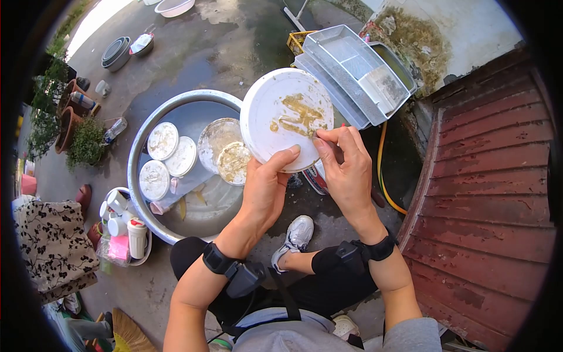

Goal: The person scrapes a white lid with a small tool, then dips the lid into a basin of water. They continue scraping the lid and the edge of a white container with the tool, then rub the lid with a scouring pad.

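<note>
A round white plastic lid [264, 117], smeared with yellow-brown residue, is tilted up in front of me. My left hand [267, 182] grips its lower edge, thumb on the face. My right hand [349, 170] is closed in a pinch against the lid's lower right part, by the residue; what the fingertips pinch, if anything, is too small to make out. Beyond my left hand, a wide metal basin [136, 170] holds water. In it lie several more dirty lids, among them a white lid [162, 141] and a brown-crusted lid [233, 163], and a clear plastic piece [193, 180].
Stacked clear plastic bins [352, 70] stand at the upper right, above a yellow hose [384, 170]. A red corrugated metal sheet [481, 217] fills the right side. White cups [117, 202] sit in a tub left of the basin. Potted plants [88, 146] line the far left.
</note>
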### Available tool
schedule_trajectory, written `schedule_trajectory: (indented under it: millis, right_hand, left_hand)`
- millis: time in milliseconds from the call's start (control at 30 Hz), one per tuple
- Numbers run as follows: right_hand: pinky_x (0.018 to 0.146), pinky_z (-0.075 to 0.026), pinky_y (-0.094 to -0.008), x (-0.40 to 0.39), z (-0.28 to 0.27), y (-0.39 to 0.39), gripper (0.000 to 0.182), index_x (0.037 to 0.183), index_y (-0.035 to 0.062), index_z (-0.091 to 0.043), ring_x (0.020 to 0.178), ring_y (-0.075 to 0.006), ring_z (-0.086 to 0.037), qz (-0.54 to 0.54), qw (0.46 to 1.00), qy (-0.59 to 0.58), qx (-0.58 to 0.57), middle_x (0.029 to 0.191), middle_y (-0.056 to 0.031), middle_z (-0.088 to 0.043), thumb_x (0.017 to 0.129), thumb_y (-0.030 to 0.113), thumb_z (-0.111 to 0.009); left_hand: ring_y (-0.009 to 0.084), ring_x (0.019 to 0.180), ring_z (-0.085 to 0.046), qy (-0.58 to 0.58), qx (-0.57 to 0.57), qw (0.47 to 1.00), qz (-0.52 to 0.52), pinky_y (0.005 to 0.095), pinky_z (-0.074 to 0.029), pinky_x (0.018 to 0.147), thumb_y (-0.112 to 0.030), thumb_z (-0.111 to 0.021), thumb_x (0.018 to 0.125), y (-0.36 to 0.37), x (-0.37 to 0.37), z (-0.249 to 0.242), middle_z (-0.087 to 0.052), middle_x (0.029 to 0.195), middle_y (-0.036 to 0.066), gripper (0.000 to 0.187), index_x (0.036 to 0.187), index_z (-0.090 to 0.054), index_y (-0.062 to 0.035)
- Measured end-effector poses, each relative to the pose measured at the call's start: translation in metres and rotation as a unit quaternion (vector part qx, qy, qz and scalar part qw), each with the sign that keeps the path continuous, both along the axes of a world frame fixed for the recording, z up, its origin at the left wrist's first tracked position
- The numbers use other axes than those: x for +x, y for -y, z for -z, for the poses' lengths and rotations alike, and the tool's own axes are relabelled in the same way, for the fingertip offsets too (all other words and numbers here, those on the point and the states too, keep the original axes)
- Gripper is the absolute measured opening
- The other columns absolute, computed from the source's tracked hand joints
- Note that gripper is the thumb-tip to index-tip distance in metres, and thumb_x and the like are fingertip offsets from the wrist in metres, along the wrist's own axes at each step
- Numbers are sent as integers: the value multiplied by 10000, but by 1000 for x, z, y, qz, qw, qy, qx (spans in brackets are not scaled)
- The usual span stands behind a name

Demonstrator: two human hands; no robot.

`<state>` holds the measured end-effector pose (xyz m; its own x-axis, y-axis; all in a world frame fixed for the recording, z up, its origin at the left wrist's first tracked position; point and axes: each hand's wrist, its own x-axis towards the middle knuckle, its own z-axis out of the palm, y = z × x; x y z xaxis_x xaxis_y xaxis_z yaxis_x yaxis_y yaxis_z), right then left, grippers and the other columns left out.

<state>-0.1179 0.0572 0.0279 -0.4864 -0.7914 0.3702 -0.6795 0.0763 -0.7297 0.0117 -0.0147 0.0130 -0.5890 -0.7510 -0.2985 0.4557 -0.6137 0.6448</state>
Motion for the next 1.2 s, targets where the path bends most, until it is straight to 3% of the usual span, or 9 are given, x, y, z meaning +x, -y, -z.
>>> schedule_trajectory:
  millis: [333, 667, 1000, 1200]
  right_hand:
    - [680, -523, -388, 5, 5, 1, 132, 1058, 43, -655, 754, -279, -662, 10, 1000, 20, -21, 951, -118, -614, 957, 117, -695]
    - [728, -511, -371, 4, 16, 4, 131, 1062, 27, -631, 813, -276, -636, 10, 998, 52, -44, 959, -126, -608, 969, 104, -683]
    - [763, -510, -377, -3, 30, 9, 128, 1041, 14, -609, 859, -291, -624, 15, 992, 105, -65, 961, -139, -608, 983, 113, -667]
    - [750, -516, -379, 3, 20, 5, 123, 1045, 20, -610, 851, -294, -641, -2, 997, 67, -25, 961, -138, -608, 988, 117, -660]
  left_hand:
    - [211, 1207, -632, 10, -52, 998, -19, 361, -490, 1056, -56, -691, 918, -8, -2, 3, -656, 1304, 132, 464, 1354, -557, 32]
    - [206, 1175, -641, 31, -62, 997, -37, 357, -489, 1037, -55, -693, 924, -16, -4, 9, -674, 1275, 139, 415, 1316, -602, 48]
    - [200, 1195, -626, 40, -42, 998, -14, 354, -478, 1046, -61, -682, 938, -21, -8, 9, -661, 1296, 133, 432, 1342, -572, 45]
    - [205, 1198, -626, 10, -17, 999, -25, 351, -486, 1037, -84, -681, 946, -12, -8, 8, -656, 1305, 121, 438, 1351, -565, 33]
